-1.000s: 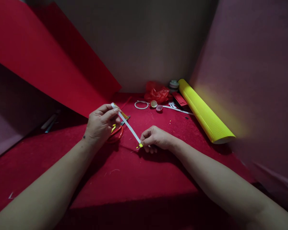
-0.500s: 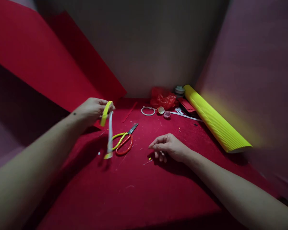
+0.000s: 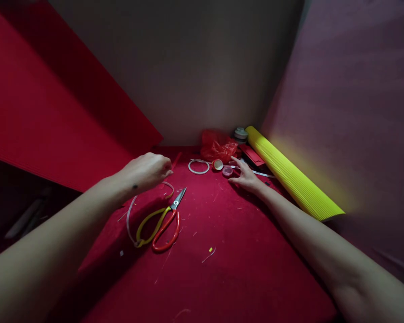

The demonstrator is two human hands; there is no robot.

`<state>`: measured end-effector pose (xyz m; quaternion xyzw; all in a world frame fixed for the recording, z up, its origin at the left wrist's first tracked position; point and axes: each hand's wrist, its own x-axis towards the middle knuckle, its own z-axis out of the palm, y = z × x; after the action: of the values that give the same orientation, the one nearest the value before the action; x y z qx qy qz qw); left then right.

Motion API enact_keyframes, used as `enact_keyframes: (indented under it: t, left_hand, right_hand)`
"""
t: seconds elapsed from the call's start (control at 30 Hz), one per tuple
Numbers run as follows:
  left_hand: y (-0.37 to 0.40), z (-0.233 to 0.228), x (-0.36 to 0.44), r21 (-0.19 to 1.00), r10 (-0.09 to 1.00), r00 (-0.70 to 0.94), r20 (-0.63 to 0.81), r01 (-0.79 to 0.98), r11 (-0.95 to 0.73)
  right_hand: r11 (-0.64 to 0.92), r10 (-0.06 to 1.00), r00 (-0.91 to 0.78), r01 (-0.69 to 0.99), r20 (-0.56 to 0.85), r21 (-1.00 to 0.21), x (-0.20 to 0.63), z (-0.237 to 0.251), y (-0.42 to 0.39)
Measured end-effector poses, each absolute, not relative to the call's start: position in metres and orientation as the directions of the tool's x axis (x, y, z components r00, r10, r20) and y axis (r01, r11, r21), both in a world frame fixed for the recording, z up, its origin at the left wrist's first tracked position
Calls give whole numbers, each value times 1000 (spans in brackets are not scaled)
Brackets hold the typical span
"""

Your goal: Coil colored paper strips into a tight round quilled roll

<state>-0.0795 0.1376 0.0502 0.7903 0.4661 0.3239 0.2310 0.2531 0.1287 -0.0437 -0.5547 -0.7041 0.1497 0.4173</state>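
Note:
My left hand (image 3: 148, 172) hovers over the red carpet with its fingers curled. A thin white and yellow paper strip (image 3: 130, 220) curves from under that hand down to the scissors; whether the fingers still hold it is hidden. The scissors (image 3: 161, 224), with one yellow and one red handle, lie just below and right of that hand. My right hand (image 3: 245, 177) is stretched far forward, palm down and fingers apart, holding nothing. It rests beside a small pink cap (image 3: 227, 171) and a long white strip (image 3: 261, 173).
A white ring (image 3: 198, 166), a small cup-like cap (image 3: 217, 164), a crumpled red plastic bag (image 3: 218, 146) and tape rolls (image 3: 240, 133) sit at the back. A yellow corrugated roll (image 3: 289, 177) lies along the right. A big red corrugated sheet (image 3: 54, 116) leans at the left.
My right hand let go of the strip and reached forward to the small things at the back. My left hand carried the strip left, then lowered it beside the scissors.

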Motion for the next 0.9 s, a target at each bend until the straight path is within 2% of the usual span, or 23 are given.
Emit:
enact_keyframes:
  t: [0.1,0.17,0.23,0.3,0.37,0.47,0.53,0.6,0.73,0.9]
  left_hand:
    - [144,42,-62,427,864,469,186,753,-501]
    - [150,38,-50,403,855,497,152,759,-512]
    - [156,36,-35,432,844,521,130,736,-521]
    - [159,38,-17,471,832,544,114,708,-527]
    - [158,43,3,533,827,557,72,680,-504]
    - [150,49,29,709,827,562,-13,588,-388]
    - [144,51,40,793,821,571,-21,510,-335]
    - [138,52,46,831,827,562,5,458,-316]
    - [126,50,46,892,874,471,118,336,-302]
    - [107,48,37,883,837,475,272,222,-413]
  right_hand:
    - [369,904,-69,626,423,-687,250,-52,131]
    - [373,908,-56,562,416,-738,248,-51,130]
    - [354,917,28,404,398,-843,246,-44,126]
    - [349,928,96,120,361,-929,245,-31,122]
    - [343,937,130,-161,325,-925,244,-17,116]
    - [157,987,47,-477,153,-865,244,-3,109]
    - [25,999,-9,-575,37,-818,243,0,107]
    - [-36,999,-32,-640,-20,-767,240,1,106]
    - [-107,993,-117,-704,-34,-702,229,1,101]
    - [-227,970,-227,-742,-83,-630,209,4,86]
